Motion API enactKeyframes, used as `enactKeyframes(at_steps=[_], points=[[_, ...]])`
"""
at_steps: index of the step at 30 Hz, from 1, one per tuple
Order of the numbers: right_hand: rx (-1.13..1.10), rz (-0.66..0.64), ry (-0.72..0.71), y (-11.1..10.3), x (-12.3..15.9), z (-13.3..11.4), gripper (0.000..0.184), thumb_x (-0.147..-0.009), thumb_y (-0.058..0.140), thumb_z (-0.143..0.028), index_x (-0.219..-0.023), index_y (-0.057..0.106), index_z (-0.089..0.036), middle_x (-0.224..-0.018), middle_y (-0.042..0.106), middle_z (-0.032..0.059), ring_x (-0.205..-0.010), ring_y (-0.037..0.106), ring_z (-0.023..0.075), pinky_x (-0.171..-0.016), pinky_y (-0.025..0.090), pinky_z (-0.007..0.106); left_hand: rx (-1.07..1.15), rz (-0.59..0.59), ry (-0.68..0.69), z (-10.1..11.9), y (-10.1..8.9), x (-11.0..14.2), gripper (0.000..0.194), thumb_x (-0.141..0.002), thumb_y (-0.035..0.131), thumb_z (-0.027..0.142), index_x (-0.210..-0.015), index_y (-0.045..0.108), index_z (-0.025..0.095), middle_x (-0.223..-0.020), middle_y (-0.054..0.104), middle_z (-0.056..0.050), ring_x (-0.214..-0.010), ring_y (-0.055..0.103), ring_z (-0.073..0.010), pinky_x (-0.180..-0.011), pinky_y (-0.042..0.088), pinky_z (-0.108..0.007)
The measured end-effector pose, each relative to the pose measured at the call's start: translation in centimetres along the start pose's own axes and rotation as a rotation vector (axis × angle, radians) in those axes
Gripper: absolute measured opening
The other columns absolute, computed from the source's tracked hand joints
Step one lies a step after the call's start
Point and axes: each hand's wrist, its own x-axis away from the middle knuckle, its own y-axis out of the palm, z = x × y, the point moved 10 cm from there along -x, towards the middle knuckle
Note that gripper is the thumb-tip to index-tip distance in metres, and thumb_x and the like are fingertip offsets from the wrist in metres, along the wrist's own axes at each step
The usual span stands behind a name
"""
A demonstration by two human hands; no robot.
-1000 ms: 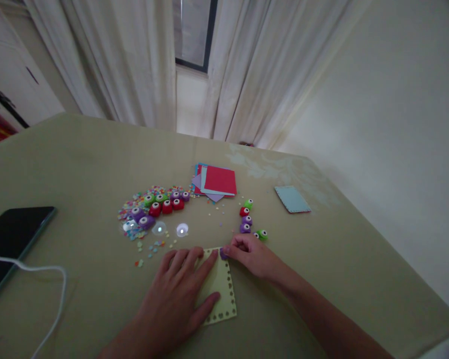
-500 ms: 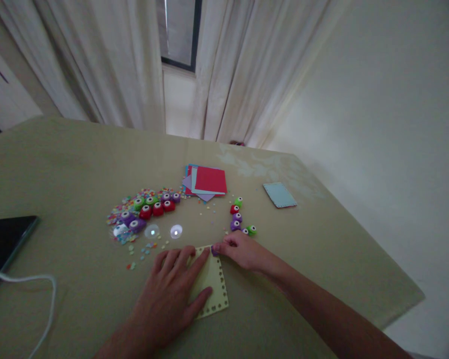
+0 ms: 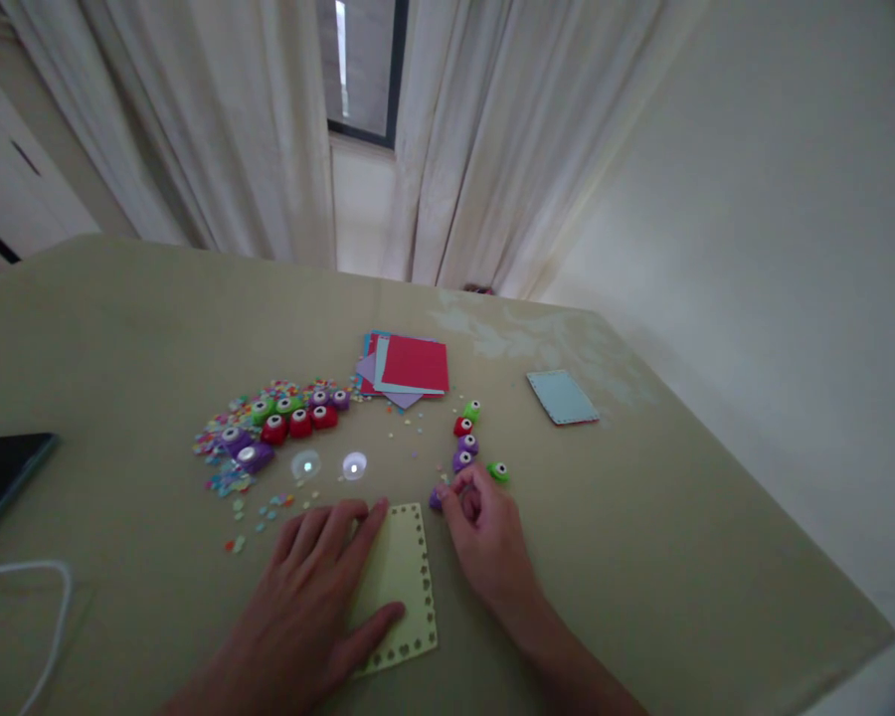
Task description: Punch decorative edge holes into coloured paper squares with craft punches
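Note:
A pale yellow paper card [image 3: 397, 587] lies on the table with small shaped holes punched along its top, right and bottom borders. My left hand [image 3: 309, 587] rests flat on the card's left part, fingers spread, hiding that side. Just off the card's upper right corner, my right hand [image 3: 484, 532] pinches a small purple paper punch [image 3: 437, 497], mostly covered by the fingers. Beyond that hand stand more punches: a green punch [image 3: 498, 471], two purple ones [image 3: 464, 460], a red punch [image 3: 463, 426] and another green one [image 3: 472, 410].
Several punches [image 3: 299, 423] sit by a heap of coloured paper confetti [image 3: 216, 428]. Two clear round discs [image 3: 354, 465] lie nearer. Behind are stacked coloured paper squares [image 3: 416, 366]; a light blue card [image 3: 563, 397] lies right. A dark tablet [image 3: 7, 477] and white cable [image 3: 66, 597] are left.
The purple punch has come off the card's top right corner, moving right with my right hand. My left hand remains flat on the card. The view has shifted somewhat.

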Motion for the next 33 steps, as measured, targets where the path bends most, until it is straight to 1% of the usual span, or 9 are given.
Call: enactKeyframes(at_steps=[3,5,7,12,16,20,24,27,33], points=[[0.118,0.036,-0.139,0.3,0.9,-0.8,0.018,-0.105,0.060,-0.037,-0.100,0.071,-0.023,-0.066,0.068,0.0005,-0.053,0.061,0.0169,-0.056,0.036,0.027,0.040,-0.012,-0.015,-0.3,-0.1,0.0,0.079,-0.097,0.073,0.059,-0.162,0.042,0.028,-0.150,0.061,-0.010,-0.134,0.056,-0.0340,-0.115,0.041,-0.049],[0.166,0.038,-0.196,0.5,1.1,-1.1,0.020,-0.107,0.059,-0.035,-0.107,0.076,-0.024,-0.087,0.081,0.0083,-0.067,0.073,0.0214,-0.064,0.045,0.028,0.076,-0.016,-0.035,-0.5,-0.3,-0.2,0.081,-0.095,0.077,0.058,-0.162,0.042,0.028,-0.152,0.059,-0.010,-0.137,0.056,-0.0339,-0.116,0.044,-0.048],[0.186,0.072,-0.223,0.1,1.2,-1.3,0.024,-0.108,0.057,-0.032,-0.117,0.078,-0.024,-0.107,0.084,0.0127,-0.081,0.078,0.0247,-0.074,0.052,0.031,0.118,-0.015,-0.049,-0.6,-0.6,-0.4,0.079,-0.092,0.082,0.056,-0.157,0.047,0.029,-0.150,0.061,-0.010,-0.136,0.057,-0.0339,-0.114,0.048,-0.048],[0.108,0.106,-0.320,-0.6,1.8,-3.5,0.032,-0.109,0.058,-0.036,-0.128,0.077,-0.017,-0.102,0.080,0.0137,-0.074,0.070,0.0220,-0.076,0.055,0.033,0.183,-0.042,-0.036,-0.4,-1.1,-1.0,0.052,-0.088,0.086,0.048,-0.130,0.063,0.028,-0.126,0.072,-0.008,-0.115,0.068,-0.0323,-0.102,0.055,-0.048],[-0.126,-0.089,-0.363,0.7,2.5,-5.1,0.049,-0.106,0.064,-0.058,-0.133,0.075,-0.018,-0.105,0.075,0.0102,-0.061,0.057,0.0154,-0.064,0.050,0.030,0.259,-0.031,-0.052,-0.5,-0.8,-1.0,0.037,-0.098,0.074,0.033,-0.132,0.062,0.027,-0.120,0.075,-0.008,-0.112,0.071,-0.0299,-0.100,0.056,-0.044],[-0.361,-0.228,-0.359,1.5,2.8,-5.4,0.066,-0.102,0.055,-0.078,-0.118,0.080,-0.019,-0.091,0.073,0.0057,-0.063,0.055,0.0154,-0.061,0.043,0.028,0.462,-0.060,-0.191,-1.4,-0.3,-1.2,0.023,-0.103,0.063,0.033,-0.126,0.064,0.028,-0.116,0.077,-0.005,-0.103,0.075,-0.0241,-0.090,0.060,-0.035],[-0.291,-0.201,-0.260,1.7,2.0,-4.1,0.039,-0.095,0.077,-0.057,-0.090,0.076,-0.018,-0.074,0.064,-0.0005,-0.060,0.049,0.0132,-0.058,0.038,0.026,0.629,-0.073,-0.352,-2.3,-0.8,-1.5,0.031,-0.095,0.073,0.043,-0.120,0.068,0.027,-0.109,0.080,-0.003,-0.097,0.077,-0.0257,-0.085,0.062,-0.035],[-0.278,-0.132,-0.180,1.1,1.3,-3.0,0.029,-0.095,0.077,-0.044,-0.080,0.070,-0.020,-0.070,0.059,-0.0023,-0.061,0.048,0.0132,-0.059,0.037,0.026,0.763,-0.053,-0.472,-3.4,-1.5,-1.7,0.038,-0.089,0.079,0.050,-0.117,0.073,0.026,-0.104,0.081,-0.003,-0.093,0.078,-0.0265,-0.079,0.063,-0.033],[-0.391,-0.106,-0.062,0.4,0.9,-1.6,0.034,-0.093,0.074,-0.050,-0.080,0.064,-0.020,-0.064,0.047,-0.0053,-0.059,0.041,0.0130,-0.056,0.031,0.026,1.098,0.144,-0.722,-6.3,-2.8,-1.9,0.048,-0.073,0.089,0.065,-0.091,0.080,0.021,-0.088,0.082,-0.006,-0.086,0.079,-0.0290,-0.074,0.064,-0.034]])
